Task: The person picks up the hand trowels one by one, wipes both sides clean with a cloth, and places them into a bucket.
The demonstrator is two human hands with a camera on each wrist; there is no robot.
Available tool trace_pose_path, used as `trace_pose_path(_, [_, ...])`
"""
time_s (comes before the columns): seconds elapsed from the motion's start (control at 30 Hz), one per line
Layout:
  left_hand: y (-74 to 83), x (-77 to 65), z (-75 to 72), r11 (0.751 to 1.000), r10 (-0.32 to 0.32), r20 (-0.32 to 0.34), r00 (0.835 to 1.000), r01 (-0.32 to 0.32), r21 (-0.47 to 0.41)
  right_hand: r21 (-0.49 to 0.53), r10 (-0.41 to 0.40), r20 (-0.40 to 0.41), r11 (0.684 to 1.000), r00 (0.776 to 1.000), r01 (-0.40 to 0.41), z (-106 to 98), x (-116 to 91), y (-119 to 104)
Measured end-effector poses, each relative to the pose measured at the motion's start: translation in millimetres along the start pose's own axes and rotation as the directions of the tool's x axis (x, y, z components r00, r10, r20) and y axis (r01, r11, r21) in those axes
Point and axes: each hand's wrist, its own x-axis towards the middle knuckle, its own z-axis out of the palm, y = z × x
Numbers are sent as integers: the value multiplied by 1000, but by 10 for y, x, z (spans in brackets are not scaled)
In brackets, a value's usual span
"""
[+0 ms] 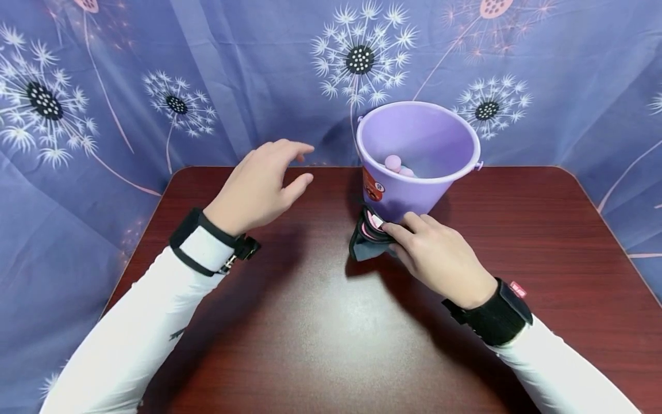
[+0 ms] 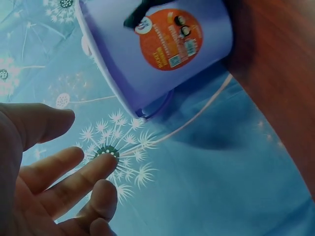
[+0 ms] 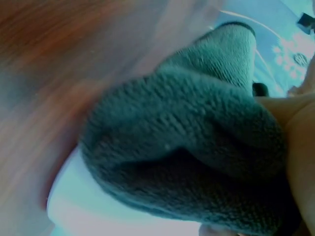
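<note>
In the head view my right hand (image 1: 442, 259) pinches a dark grey fuzzy cloth (image 1: 366, 250) with black edging, a pink side and a small white tag. The folded cloth (image 3: 182, 118) fills much of the right wrist view and hides most of that hand. Right behind it stands a purple bucket (image 1: 400, 194) with a round orange label (image 2: 170, 42). Pale pink balls (image 1: 393, 163) show inside the bucket. My left hand (image 1: 261, 184) hovers to the left of the bucket, thumb and fingers apart, holding nothing.
The bucket stands toward the back of a reddish-brown wooden table (image 1: 289, 345). Behind and beside the table hangs a blue curtain (image 1: 258, 69) with a dandelion print. Light reflects off the tabletop at the middle.
</note>
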Motion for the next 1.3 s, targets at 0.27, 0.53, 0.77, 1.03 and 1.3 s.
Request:
trace_pose_path(0.27, [-33, -414, 113, 996, 58, -120, 991, -50, 70, -105, -47, -35, 994, 998, 43, 213, 176, -62])
trace_pose_path(0.53, [-33, -811, 266, 993, 23, -141, 990, -7, 114, -221, -99, -27, 971, 995, 91, 390, 293, -99])
trace_pose_path(0.77, [-6, -1016, 355, 990, -1, -162, 987, 24, 142, -268, -111, 11, 957, 994, 110, 521, 329, -76])
trace_pose_path(1.03, [-12, -1130, 424, 988, -15, -177, 984, 42, 150, -205, -131, 22, 970, 991, 133, 640, 309, -68])
trace_pose_path(1.3, [-20, -1177, 459, 986, -25, -179, 984, 53, 156, -107, -150, 79, 982, 986, 158, 633, 210, -107])
